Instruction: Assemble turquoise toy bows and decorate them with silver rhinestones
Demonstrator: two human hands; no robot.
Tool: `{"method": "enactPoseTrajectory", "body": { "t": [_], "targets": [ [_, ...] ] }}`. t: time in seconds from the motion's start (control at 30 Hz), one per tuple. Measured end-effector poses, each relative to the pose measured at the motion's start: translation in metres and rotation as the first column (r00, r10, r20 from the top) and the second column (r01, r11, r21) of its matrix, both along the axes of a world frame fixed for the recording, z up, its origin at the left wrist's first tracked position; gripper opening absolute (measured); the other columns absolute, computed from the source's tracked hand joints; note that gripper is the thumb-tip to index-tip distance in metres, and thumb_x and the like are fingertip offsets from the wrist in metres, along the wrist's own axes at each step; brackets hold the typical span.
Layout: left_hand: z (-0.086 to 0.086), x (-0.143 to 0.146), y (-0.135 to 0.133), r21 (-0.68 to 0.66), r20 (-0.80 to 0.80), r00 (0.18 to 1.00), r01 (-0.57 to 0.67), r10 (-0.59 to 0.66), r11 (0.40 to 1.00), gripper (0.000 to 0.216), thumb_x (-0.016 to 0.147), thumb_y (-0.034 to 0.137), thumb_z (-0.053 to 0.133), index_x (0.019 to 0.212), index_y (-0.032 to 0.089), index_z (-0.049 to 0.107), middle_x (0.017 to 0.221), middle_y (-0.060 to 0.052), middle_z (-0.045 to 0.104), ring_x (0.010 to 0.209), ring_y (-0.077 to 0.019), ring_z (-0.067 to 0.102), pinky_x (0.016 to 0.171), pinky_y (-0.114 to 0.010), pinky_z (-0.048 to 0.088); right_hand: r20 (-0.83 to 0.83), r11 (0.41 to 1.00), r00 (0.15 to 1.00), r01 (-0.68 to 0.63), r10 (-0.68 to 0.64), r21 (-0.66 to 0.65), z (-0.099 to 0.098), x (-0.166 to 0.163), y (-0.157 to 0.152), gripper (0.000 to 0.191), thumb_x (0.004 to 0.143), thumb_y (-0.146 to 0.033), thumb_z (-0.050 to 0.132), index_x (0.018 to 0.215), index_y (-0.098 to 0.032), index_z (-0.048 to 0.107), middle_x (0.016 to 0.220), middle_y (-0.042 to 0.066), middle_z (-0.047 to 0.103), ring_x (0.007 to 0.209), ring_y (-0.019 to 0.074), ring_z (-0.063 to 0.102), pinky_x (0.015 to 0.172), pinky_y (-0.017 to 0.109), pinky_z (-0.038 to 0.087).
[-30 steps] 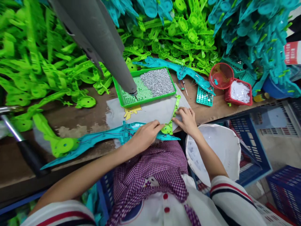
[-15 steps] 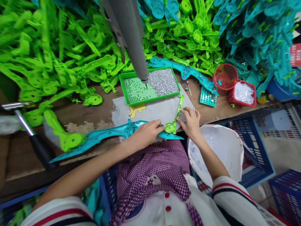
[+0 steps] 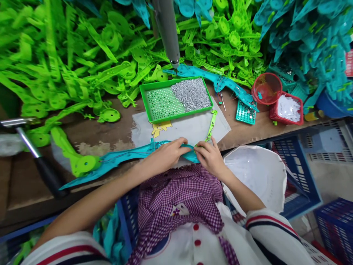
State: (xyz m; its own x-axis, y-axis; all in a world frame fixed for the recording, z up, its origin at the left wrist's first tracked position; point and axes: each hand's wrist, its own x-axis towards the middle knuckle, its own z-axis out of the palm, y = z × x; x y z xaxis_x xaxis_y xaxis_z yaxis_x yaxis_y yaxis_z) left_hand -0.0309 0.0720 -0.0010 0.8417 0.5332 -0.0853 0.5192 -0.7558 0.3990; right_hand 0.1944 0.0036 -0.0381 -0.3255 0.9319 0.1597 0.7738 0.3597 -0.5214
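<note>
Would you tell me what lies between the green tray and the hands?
Head view: a white cloth, with a slim green plastic strip on it.

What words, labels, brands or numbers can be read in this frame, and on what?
None can be read.
Red item at the right edge: white marks, too blurred to read.
White cloth: yellow cartoon print, no letters.
Checked apron: small picture patch, no words.
Teal part under the left hand and right hand: no marking shows.
</note>
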Motion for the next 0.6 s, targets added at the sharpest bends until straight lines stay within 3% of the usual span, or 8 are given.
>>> {"method": "enactPoseTrajectory", "body": {
  "t": [0.13,0.33,0.6],
  "targets": [
    [-0.001,0.002,0.012,-0.039,0.006,0.998,0.067,-0.067,0.997,0.042,0.092,0.006,0.043,0.123,0.024,0.066,0.121,-0.008,0.057,0.099,-0.0183,0.061,0.086,-0.028,0.049,0.007,1.000,1.000,-0.005,0.004,0.016,0.003,-0.001,-0.003,0.026,0.100,-0.028,0.047,0.114,-0.024,0.069,0.121,0.007,0.068,0.111,0.0206,0.066,0.127,0.059,0.016],
    [-0.006,-0.008,0.031,-0.153,0.059,0.998,0.034,-0.025,0.988,0.038,0.097,0.010,0.039,0.117,0.021,0.069,0.115,-0.008,0.060,0.093,-0.0164,0.061,0.087,-0.028,0.047,0.042,1.000,0.999,-0.019,0.018,0.016,-0.001,-0.001,-0.003,0.027,0.100,-0.028,0.047,0.114,-0.025,0.070,0.124,0.008,0.068,0.110,0.0211,0.066,0.125,0.058,0.024],
    [0.000,-0.009,0.047,-0.161,0.035,0.982,0.187,-0.183,0.969,0.040,0.091,0.003,0.041,0.108,0.020,0.072,0.102,-0.007,0.061,0.090,-0.0160,0.057,0.083,-0.026,0.045,0.040,0.999,0.999,-0.019,0.017,0.047,-0.002,-0.002,-0.002,0.026,0.100,-0.026,0.047,0.111,-0.023,0.070,0.120,0.008,0.070,0.109,0.0203,0.067,0.124,0.053,0.031]
  ]
}}
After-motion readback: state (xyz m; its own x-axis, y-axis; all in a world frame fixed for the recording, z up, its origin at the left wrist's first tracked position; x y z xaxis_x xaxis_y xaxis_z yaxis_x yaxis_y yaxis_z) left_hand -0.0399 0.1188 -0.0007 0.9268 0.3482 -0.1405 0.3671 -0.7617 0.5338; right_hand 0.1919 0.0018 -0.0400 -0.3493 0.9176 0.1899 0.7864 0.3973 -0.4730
